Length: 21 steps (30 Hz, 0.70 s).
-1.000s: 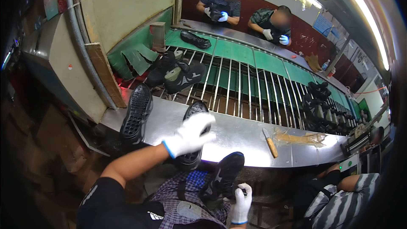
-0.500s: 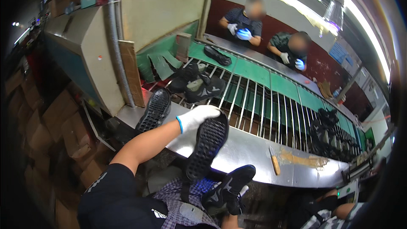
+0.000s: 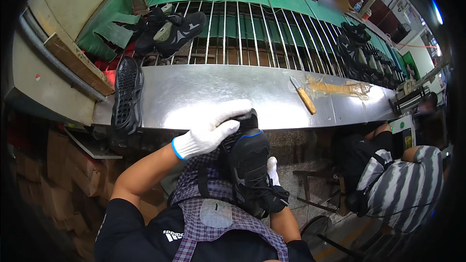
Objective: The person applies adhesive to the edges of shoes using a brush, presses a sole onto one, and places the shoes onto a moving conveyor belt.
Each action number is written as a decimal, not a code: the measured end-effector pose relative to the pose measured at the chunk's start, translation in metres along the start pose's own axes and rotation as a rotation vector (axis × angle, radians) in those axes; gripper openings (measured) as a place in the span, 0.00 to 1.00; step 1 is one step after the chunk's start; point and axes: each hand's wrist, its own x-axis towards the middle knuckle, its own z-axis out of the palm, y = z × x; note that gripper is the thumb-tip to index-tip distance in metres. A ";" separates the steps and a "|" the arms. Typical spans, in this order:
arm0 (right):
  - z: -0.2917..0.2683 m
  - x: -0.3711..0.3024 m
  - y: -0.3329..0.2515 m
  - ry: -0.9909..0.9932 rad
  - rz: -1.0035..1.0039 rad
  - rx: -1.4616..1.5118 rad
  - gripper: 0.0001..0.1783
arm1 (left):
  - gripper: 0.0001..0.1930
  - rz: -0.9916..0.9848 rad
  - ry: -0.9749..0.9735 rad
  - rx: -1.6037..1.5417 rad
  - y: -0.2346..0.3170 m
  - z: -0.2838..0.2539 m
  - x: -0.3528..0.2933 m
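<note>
My left hand (image 3: 213, 128), in a white glove with a blue cuff edge, grips a black shoe sole (image 3: 249, 120) by its toe end. Against that sole lies the toe of a black lace-up shoe upper (image 3: 248, 160), held upright in front of my apron. My right hand (image 3: 273, 171), also white-gloved, holds the upper from its right side; most of its fingers are hidden behind the shoe. Another black sole (image 3: 127, 94) rests tread up at the metal ledge's left end. Beyond it, several black and grey shoe uppers (image 3: 182, 34) sit on the rack bars.
On the metal ledge (image 3: 208, 87) lies a wooden-handled knife (image 3: 306, 101) beside brown tape (image 3: 340, 87). More shoes (image 3: 359, 53) stand on the bars (image 3: 238, 34) at right. A person in striped clothing (image 3: 407, 184) sits at lower right. Cardboard boxes (image 3: 73, 165) fill the left floor.
My left hand has brought the sole over to the upper, so their toes now meet. The upper has turned toe-up in my right hand. My view has swung down and to the right.
</note>
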 end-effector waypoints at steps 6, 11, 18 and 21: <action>0.017 -0.014 -0.006 -0.003 -0.007 -0.058 0.55 | 0.22 -0.031 -0.059 0.028 0.019 0.006 0.003; 0.028 -0.009 -0.011 -0.075 -0.017 -0.141 0.56 | 0.21 0.096 -0.093 0.204 0.029 0.003 0.001; -0.002 0.006 0.000 -0.111 -0.098 -0.287 0.48 | 0.18 0.160 -0.092 0.259 0.035 -0.006 -0.002; -0.007 0.012 0.003 -0.133 -0.114 -0.253 0.47 | 0.17 0.156 -0.086 0.291 0.035 -0.008 -0.003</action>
